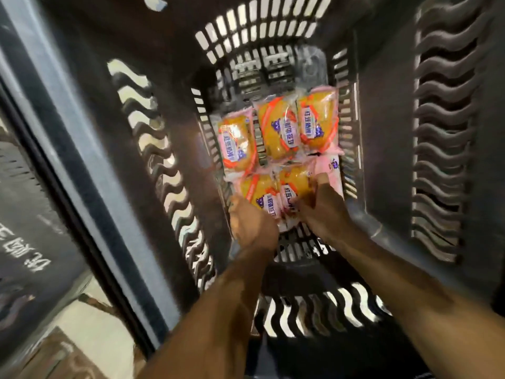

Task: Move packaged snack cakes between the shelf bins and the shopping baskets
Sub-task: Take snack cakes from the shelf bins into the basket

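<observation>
Both hands reach into a dark basket: left hand and right hand grip two near-row snack cakes, apparently lifting them out; fingers closed.

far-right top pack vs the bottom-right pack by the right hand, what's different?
The far-right top pack lies face up, showing yellow cake and its label; the bottom-right pack shows mostly plain pink wrapper. The top one lies untouched; the right hand covers part of the bottom one, grip unclear. Both lie flat on the basket floor.
</observation>
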